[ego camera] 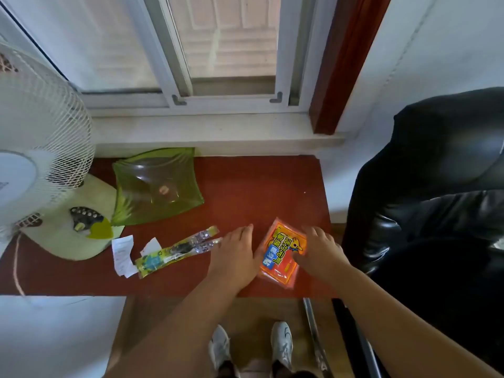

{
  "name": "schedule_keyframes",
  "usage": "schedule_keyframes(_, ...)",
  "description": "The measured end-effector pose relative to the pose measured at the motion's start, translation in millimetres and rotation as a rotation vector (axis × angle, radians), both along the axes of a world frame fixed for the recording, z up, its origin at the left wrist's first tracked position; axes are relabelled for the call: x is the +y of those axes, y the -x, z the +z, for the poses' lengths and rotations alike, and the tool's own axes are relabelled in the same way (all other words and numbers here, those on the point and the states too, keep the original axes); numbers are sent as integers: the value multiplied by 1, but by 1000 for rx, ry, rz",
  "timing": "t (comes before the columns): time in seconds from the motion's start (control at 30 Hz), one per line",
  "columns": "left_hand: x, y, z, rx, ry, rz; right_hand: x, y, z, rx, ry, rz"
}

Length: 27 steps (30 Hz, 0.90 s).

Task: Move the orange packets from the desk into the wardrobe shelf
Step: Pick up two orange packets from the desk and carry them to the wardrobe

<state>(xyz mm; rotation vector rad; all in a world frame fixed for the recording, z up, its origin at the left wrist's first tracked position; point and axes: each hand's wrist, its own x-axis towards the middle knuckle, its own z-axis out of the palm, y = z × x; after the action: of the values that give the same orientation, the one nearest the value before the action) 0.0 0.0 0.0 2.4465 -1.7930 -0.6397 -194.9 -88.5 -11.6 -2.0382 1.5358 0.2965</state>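
A small stack of orange packets [281,255] with yellow and blue print lies near the front right of the red-brown desk [245,186]. My left hand [234,252] lies flat on the desk with straight fingers, its thumb side against the packets' left edge. My right hand [320,249] rests over the packets' right edge with fingers spread; its fingertips touch the top packet. No wardrobe or shelf is in view.
A white desk fan [41,165] stands at the left, a green glass dish [155,186] behind the middle. A long yellow-green wrapper [174,252] and paper slips [122,255] lie left of my hands. A black leather chair [436,186] stands right of the desk.
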Motion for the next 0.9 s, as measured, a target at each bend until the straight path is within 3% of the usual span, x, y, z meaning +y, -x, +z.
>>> schedule_keyframes(0.3, -12, -15, -24, 142, 5, 28, -20, -25, -40, 81, -129, 3)
schedule_keyframes(0.53, -10, -19, -28, 94, 7, 13, -23, -22, -58, 134, -57, 4)
schedule_keyframes(0.9, 4, -13, -34, 99, -62, 12, -15, -14, -61, 50, 66, -40)
